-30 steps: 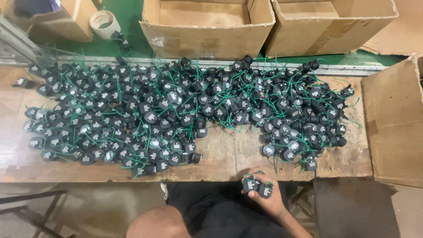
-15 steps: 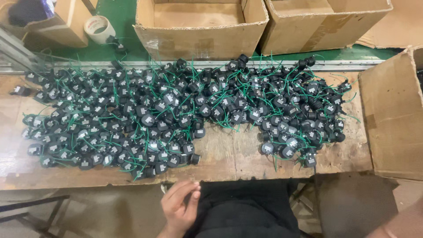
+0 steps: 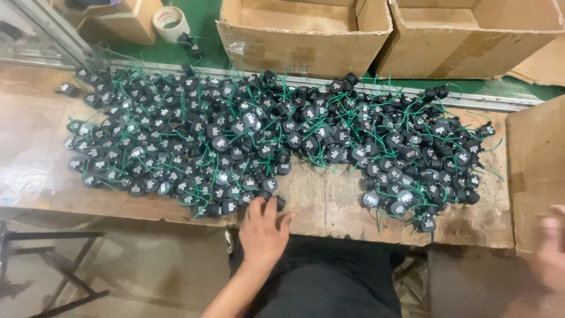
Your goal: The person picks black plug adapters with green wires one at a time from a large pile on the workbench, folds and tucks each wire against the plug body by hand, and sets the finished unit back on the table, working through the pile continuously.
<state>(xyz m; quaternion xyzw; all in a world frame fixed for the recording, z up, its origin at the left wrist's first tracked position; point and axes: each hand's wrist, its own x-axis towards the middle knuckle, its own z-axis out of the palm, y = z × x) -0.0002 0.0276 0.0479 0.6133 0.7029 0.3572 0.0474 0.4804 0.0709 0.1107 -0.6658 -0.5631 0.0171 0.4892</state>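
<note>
Our left hand (image 3: 263, 228), fingers spread, reaches the nearest black coil parts (image 3: 268, 197); next we must pinch one. Our right hand (image 3: 550, 247) is blurred, so we cannot tell its state.

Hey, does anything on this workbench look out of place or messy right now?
One black part lies alone at the pile's far-left edge, apart from the heap. A tape roll sits on the green floor beyond the bench. The left hand touches the pile's near edge.
</note>
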